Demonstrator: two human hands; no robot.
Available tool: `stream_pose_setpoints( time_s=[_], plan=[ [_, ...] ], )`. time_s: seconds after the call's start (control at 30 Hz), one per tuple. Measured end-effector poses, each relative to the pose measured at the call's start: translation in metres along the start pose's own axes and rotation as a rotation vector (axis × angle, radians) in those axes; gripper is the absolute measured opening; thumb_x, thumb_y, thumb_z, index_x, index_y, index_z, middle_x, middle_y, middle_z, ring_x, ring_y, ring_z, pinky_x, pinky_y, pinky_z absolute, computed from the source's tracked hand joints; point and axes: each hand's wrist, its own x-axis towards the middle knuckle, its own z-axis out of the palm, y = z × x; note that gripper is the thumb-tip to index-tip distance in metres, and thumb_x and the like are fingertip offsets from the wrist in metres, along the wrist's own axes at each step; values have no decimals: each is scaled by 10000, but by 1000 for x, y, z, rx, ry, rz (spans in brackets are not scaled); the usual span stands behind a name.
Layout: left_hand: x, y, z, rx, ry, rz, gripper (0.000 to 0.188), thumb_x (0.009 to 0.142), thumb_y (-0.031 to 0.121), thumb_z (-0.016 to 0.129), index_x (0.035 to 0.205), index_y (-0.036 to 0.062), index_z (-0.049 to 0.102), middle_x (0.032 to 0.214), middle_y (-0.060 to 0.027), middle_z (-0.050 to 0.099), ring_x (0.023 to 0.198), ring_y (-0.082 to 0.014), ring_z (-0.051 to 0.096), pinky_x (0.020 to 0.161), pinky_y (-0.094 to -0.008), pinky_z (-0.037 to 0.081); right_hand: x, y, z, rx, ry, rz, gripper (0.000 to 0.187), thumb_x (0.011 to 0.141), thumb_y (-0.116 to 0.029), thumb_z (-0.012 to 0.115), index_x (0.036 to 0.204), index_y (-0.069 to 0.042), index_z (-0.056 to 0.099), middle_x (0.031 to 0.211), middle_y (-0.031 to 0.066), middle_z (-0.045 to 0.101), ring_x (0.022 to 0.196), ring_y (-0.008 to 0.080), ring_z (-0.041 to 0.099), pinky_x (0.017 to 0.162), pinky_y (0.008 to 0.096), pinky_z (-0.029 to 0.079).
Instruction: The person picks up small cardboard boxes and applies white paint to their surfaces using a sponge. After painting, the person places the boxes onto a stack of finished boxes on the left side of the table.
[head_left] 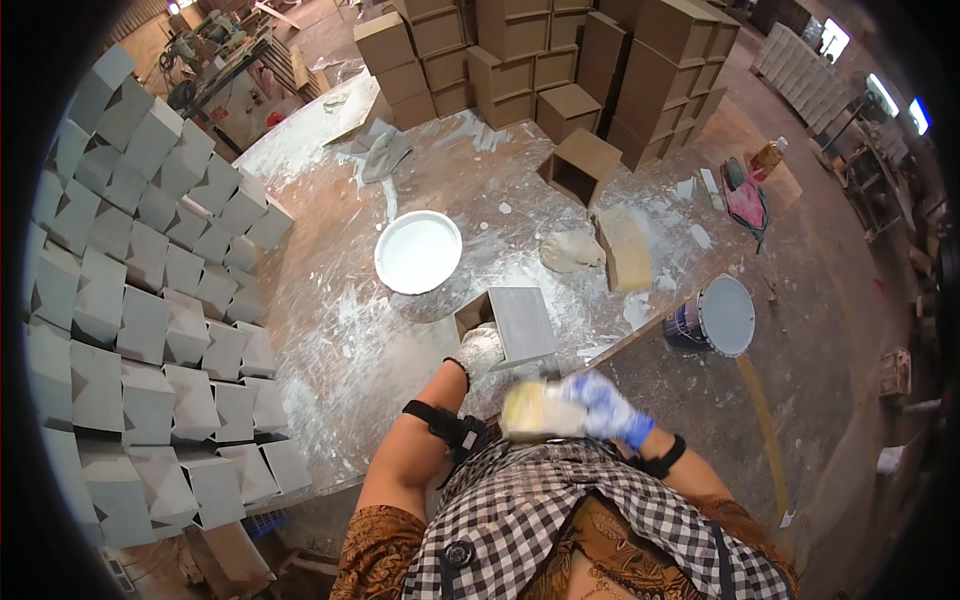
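A grey-coated open box (pixel 524 325) is tilted near the table's front edge. My left hand (pixel 482 346), in a whitish glove, reaches into its opening and holds it from inside; the fingertips are hidden. Just in front of my body, my right hand (pixel 602 405), in a blue and white glove, is closed on a pale yellowish sponge (pixel 542 410). Motion blurs both, and the sponge is apart from the box. Beyond the box sits a round white basin (pixel 418 252) of white paint-like stuff.
Grey boxes (pixel 145 325) are stacked high at the left; bare brown boxes (pixel 505 70) at the back. A tan block (pixel 622 250) and a crumpled cloth (pixel 572 251) lie on the white-smeared table (pixel 340 400). Right of it stands a bucket (pixel 726 316); a bottle (pixel 768 158) lies farther back.
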Motion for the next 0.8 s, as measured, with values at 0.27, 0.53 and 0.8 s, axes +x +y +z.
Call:
stream_pose_setpoints(
  time_s=[0.27, 0.53, 0.8],
  plan=[
    [0, 40, -53, 544, -103, 231, 246, 805, 179, 550, 999, 76, 662, 959, -130, 661, 906, -295, 638, 764, -387, 524, -44, -37, -37, -412, 431, -833, 958, 543, -76, 884, 1376, -30, 414, 1286, 77, 538, 1128, 178, 533, 962, 324, 453],
    [37, 55, -92, 207, -84, -94, 338, 844, 327, 507, 1004, 71, 660, 1038, -159, 656, 974, -314, 622, 841, -410, 480, -25, -56, -39, -325, 453, -687, 867, 622, 89, 765, 1395, -21, 388, 1280, 86, 545, 1136, 199, 539, 972, 301, 437],
    [24, 98, -67, 277, 342, 51, 287, 932, 266, 399, 920, 49, 586, 943, -165, 616, 940, -337, 587, 833, -424, 468, -37, -99, -89, -223, 428, -753, 860, 619, 86, 765, 1388, -20, 393, 1272, 79, 551, 1134, 186, 537, 972, 314, 449]
  ],
)
